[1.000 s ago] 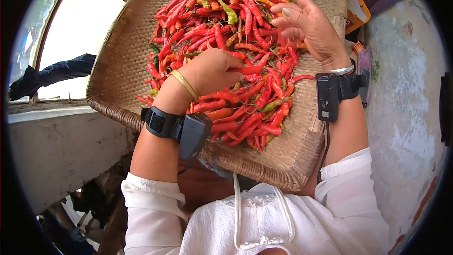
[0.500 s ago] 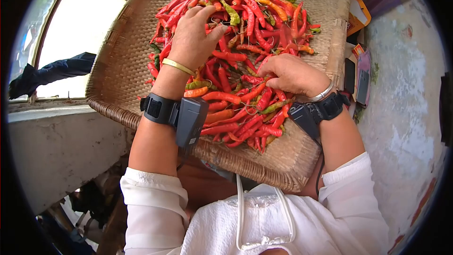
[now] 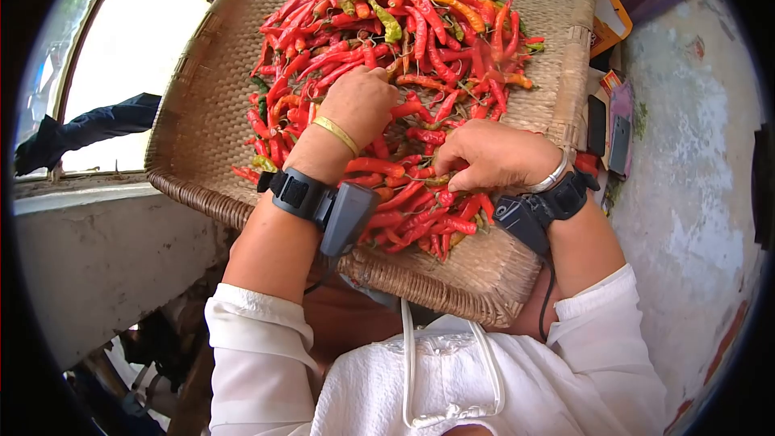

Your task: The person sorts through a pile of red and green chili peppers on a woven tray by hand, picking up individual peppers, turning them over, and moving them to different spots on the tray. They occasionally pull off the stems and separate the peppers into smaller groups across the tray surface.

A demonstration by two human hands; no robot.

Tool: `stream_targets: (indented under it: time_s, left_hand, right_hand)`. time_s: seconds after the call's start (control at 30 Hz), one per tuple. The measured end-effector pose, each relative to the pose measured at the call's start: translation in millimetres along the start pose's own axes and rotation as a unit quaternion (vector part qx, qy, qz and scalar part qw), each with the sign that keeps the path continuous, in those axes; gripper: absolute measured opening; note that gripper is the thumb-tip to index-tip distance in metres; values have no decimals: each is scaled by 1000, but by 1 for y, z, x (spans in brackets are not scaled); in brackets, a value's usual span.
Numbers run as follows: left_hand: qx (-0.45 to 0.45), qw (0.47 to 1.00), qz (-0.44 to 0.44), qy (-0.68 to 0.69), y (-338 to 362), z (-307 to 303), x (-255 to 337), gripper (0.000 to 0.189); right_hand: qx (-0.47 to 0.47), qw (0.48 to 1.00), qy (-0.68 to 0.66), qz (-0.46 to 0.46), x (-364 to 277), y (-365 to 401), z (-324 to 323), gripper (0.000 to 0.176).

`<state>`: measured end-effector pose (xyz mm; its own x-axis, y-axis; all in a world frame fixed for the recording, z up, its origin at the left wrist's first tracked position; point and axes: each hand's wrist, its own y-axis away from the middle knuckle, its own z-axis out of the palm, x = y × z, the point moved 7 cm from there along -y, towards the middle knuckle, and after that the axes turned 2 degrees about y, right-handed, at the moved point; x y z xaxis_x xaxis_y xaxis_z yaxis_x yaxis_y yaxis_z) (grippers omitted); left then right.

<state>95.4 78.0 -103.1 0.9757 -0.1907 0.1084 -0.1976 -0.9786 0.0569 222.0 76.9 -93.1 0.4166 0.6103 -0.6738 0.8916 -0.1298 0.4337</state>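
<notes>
A heap of chili peppers (image 3: pixel 420 28), mostly red with some orange and green, lies in a large woven basket tray (image 3: pixel 202 89). Among the peppers at the heap's middle is my left hand (image 3: pixel 361 105), its fingers curled down and their tips hidden. My right hand (image 3: pixel 496 153) is to the right of it, over the near part of the heap. Its thumb and fingers are bent together close above red peppers (image 3: pixel 416 210); whatever lies between them cannot be made out. Both wrists carry a bracelet and a black strapped device.
A bright window (image 3: pixel 121 56) with dark cloth (image 3: pixel 89 129) on its sill is at the left, above a pale wall ledge (image 3: pixel 113 250). Beyond the tray's right side are a phone-like object (image 3: pixel 620 145) and an orange box (image 3: pixel 609 24). The tray's near rim reaches my lap.
My left hand has moved from the upper left of the heap down and right, and its fingers have closed. My right hand has shifted slightly down and left.
</notes>
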Motion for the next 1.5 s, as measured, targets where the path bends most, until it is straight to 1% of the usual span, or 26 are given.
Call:
stream_targets:
  time_s: [0.03,0.1,0.13,0.2,0.27,0.33,0.4,0.43,0.5,0.53,0.6,0.7,0.73,0.8,0.87,0.97,1.03,1.07,1.17,1.2,1.23,1.27,1.33,1.37,1.43,1.5]
  left_hand:
    - [35,997,28,69,2,-7,3,13]
    - [67,986,60,137,3,-20,10,13]
    - [69,976,21,207,2,-27,8,13]
    - [69,959,-19,276,3,-37,11,13]
    - [40,915,-23,401,5,-38,18,16]
    - [39,913,-10,406,6,-32,24,17]
    - [69,905,4,420,8,-35,29,18]
    - [85,941,-36,327,8,-39,26,21]
    - [77,954,-57,285,10,-40,24,23]
    - [69,965,-78,242,12,-40,22,26]
    - [24,968,-54,245,13,-31,34,24]
    - [-70,968,-27,241,15,-10,61,28]
    - [-99,969,-31,223,15,-7,68,30]
    - [-113,974,-31,196,15,-5,78,32]
    - [-125,977,-35,169,16,-1,78,33]
    - [-120,972,-23,200,16,6,69,32]
    - [-119,930,-7,347,14,5,64,24]
    - [-120,930,-2,347,13,3,59,24]
    - [-200,792,-80,571,14,-2,44,8]
    - [-195,771,-83,601,12,-9,36,6]
    - [-146,734,-101,655,8,-23,26,6]
    - [-45,714,-139,685,4,-32,7,11]
    - [209,608,-196,740,-1,-42,-25,18]
    - [209,608,-195,740,-1,-34,-27,18]
    - [159,842,-149,493,-6,-27,-23,22]
    - [77,920,-27,383,-6,-20,10,23]
  right_hand:
    - [0,1000,0,0,-1,0,-2,24]
    - [79,992,18,98,11,0,-21,29]
    - [82,991,16,100,15,-1,-22,29]
    - [257,958,-89,91,23,1,-44,33]
    - [262,955,-121,70,16,0,-47,31]
    - [294,897,-331,-9,11,-3,-47,23]
    - [279,897,-341,35,13,5,-52,17]
    - [274,905,-319,61,19,6,-57,16]
    - [294,913,-271,88,31,10,-69,13]
    - [338,887,-306,72,34,13,-79,17]
    - [413,749,-513,-70,28,20,-93,24]
    - [433,739,-512,-63,33,22,-98,32]
    - [435,739,-512,-62,37,23,-97,32]
    - [343,903,-255,39,38,8,-82,34]
    - [311,925,-212,44,35,7,-68,34]
    - [257,962,-56,73,30,9,-58,27]
    - [263,960,-29,86,38,12,-61,28]
    - [272,957,-4,99,43,15,-62,28]
    - [284,951,16,123,46,23,-66,28]
    - [284,949,35,136,45,25,-68,28]
    - [285,948,33,138,44,27,-68,28]
    - [307,943,32,127,42,29,-71,27]
    - [329,937,30,116,41,31,-72,26]
    - [324,940,16,106,43,30,-69,26]
    - [286,954,10,91,42,26,-64,25]
    - [258,960,54,99,36,26,-59,24]
